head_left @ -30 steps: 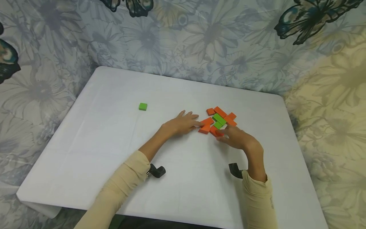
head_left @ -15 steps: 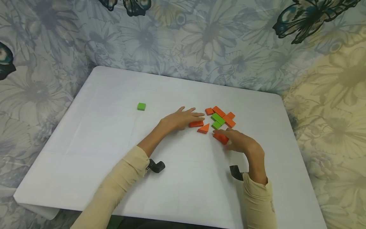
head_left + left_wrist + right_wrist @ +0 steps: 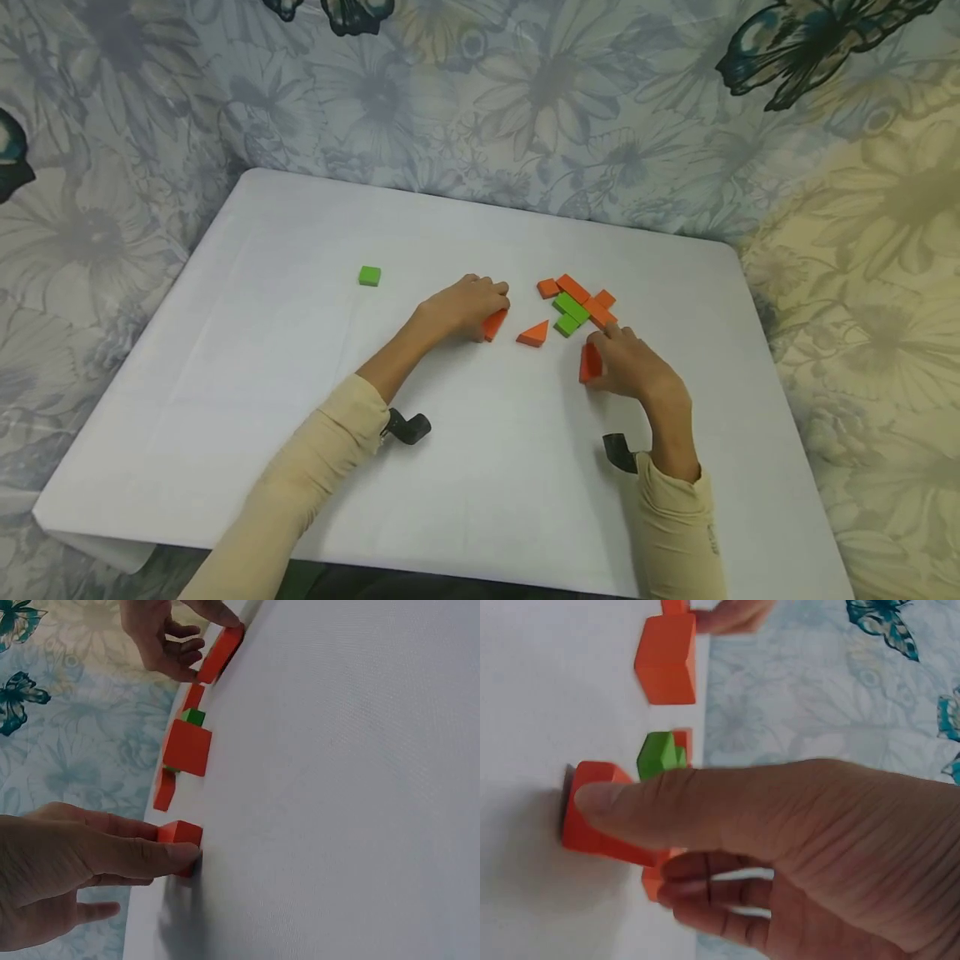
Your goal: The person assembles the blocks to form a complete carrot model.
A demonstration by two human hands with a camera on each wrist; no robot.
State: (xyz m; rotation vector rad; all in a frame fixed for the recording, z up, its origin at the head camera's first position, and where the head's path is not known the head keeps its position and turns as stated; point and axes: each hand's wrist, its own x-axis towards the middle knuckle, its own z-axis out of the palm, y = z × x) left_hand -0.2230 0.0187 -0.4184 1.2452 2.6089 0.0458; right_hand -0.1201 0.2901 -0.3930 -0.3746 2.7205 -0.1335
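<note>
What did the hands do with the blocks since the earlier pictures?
The left hand slid one orange block left, away from the others, and now pinches it. The right hand drew a red-orange block right and towards the person, turned it, and now grips it. The orange triangle, the two green blocks together and the lone green block stayed about where they were.
</note>
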